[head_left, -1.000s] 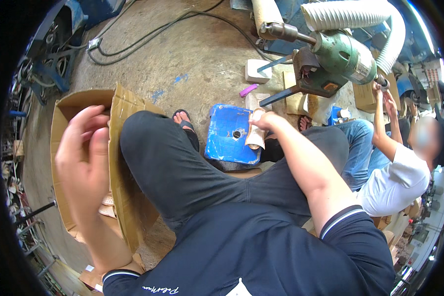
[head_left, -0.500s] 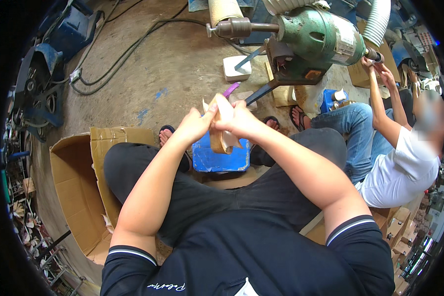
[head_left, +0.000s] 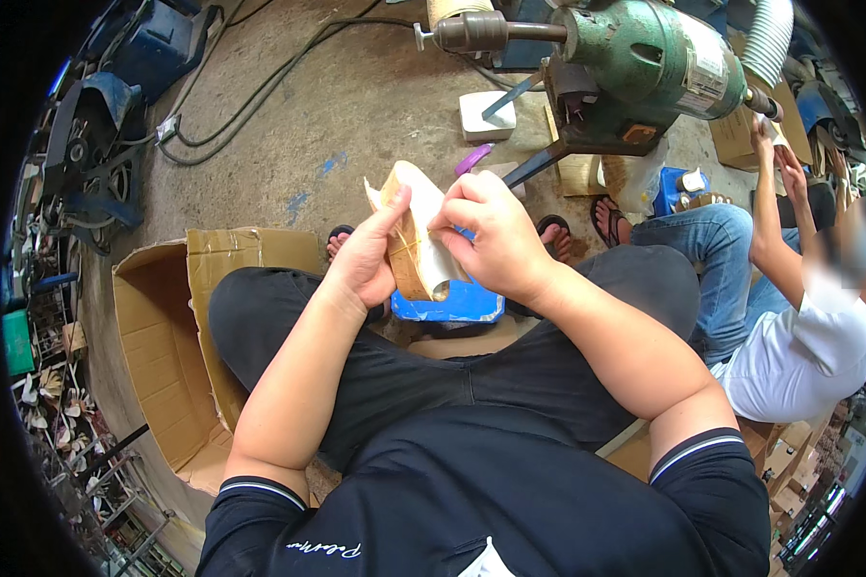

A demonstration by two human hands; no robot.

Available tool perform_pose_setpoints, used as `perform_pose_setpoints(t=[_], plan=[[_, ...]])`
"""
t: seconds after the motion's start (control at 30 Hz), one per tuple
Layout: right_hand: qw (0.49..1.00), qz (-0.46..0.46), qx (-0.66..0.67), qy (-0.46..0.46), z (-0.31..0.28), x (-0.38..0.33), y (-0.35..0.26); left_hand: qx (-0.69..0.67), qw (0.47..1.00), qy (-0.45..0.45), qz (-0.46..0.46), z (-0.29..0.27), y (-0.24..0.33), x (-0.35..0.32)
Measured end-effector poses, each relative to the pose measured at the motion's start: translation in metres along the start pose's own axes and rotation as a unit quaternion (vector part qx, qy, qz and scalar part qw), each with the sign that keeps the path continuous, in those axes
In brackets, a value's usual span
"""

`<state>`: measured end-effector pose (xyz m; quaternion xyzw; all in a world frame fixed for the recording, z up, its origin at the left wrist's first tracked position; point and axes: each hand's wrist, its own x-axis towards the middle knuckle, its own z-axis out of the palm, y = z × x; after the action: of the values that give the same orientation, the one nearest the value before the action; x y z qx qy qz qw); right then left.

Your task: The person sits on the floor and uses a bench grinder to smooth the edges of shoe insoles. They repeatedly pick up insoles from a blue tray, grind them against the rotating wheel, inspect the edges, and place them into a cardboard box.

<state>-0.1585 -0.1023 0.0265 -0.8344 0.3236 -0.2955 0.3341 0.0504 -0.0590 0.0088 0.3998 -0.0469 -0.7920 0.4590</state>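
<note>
A curved tan-and-white bundle [head_left: 409,274], like layered paper or sheet, stands tilted between my hands above a blue container. A thin yellowish band appears to run across its tan side. My left hand [head_left: 364,258] grips the bundle's left side, thumb pointing up along it. On the other side, my right hand [head_left: 496,231] has its fingers bent and pinched at the white face [head_left: 437,260]. Those fingers partly hide that face, so what exactly they pinch is hard to make out.
The blue container [head_left: 457,304] sits between my legs. An open cardboard box [head_left: 159,356] stands at my left. Ahead to the right is a green motor machine [head_left: 630,53] with a spindle; a white block [head_left: 487,117] lies below it. A co-worker [head_left: 789,327] sits at right.
My hands have turned the bundle so that more of its tan side and band shows. The right hand has drawn back to the right, its fingers now pinched. The whole view has shifted slightly.
</note>
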Motion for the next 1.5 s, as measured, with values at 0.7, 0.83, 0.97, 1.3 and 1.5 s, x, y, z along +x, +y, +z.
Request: perform_pose_setpoints(t=[0.7, 0.83, 0.97, 1.3, 1.5], plan=[[0.878, 0.266, -0.168, -0.360, 0.056, -0.036, 0.086, 0.112, 0.988, 0.105, -0.004, -0.025, -0.009, 0.034], [0.884, 0.303, -0.199, -0.294, 0.062, -0.029, 0.099, 0.184, 0.977, 0.104, -0.042, -0.039, -0.034, 0.052], [0.807, 0.492, 0.275, -0.177, 0.057, -0.018, 0.091, 0.176, 0.980, 0.078, -0.059, -0.051, -0.047, 0.061], [0.838, 0.477, 0.137, -0.226, 0.060, -0.014, 0.103, 0.593, 0.779, 0.198, -0.051, -0.079, -0.032, 0.075], [0.928, 0.104, -0.217, -0.285, 0.109, -0.033, 0.108, 0.419, 0.881, 0.220, -0.006, -0.072, -0.007, 0.068]])
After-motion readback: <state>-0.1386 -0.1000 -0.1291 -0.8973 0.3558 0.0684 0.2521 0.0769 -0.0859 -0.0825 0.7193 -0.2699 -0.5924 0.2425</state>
